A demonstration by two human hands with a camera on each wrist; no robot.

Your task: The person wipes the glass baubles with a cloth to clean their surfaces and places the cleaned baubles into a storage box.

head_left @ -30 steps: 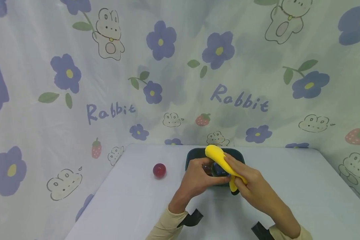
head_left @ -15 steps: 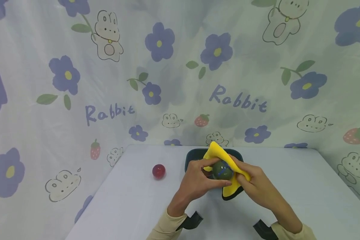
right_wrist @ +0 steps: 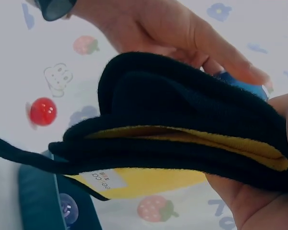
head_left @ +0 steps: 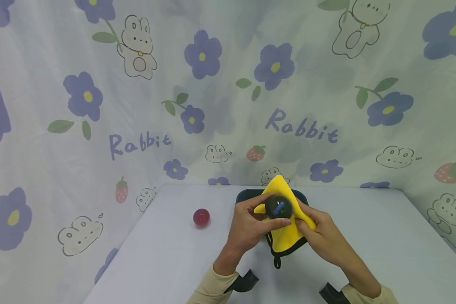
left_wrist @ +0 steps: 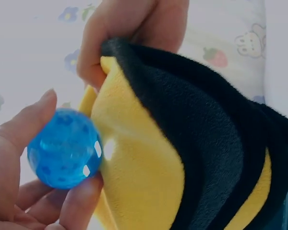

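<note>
My left hand [head_left: 245, 228] pinches a glossy ball [head_left: 278, 206] between thumb and fingers. It looks dark in the head view, but translucent blue in the left wrist view, where the ball [left_wrist: 65, 148] lies against or very near the cloth. My right hand [head_left: 323, 236] grips a yellow cloth [head_left: 286, 238] with black trim and a hanging loop. Folds of its black side [right_wrist: 158, 98] fill much of the right wrist view and partly hide the ball. Both hands are held up in front of a dark teal bin [head_left: 247, 194], covering most of it.
A red ball [head_left: 201, 218] sits on the white table [head_left: 167, 261], left of the bin. In the right wrist view, a clear ball [right_wrist: 67, 210] shows inside the bin. Behind the table hangs a curtain [head_left: 228, 93] printed with flowers and rabbits.
The yellow cloth, bunched over the ball earlier, now spreads open behind and below it, loop hanging. The ball has turned and risen slightly in my left hand. The red ball stays put.
</note>
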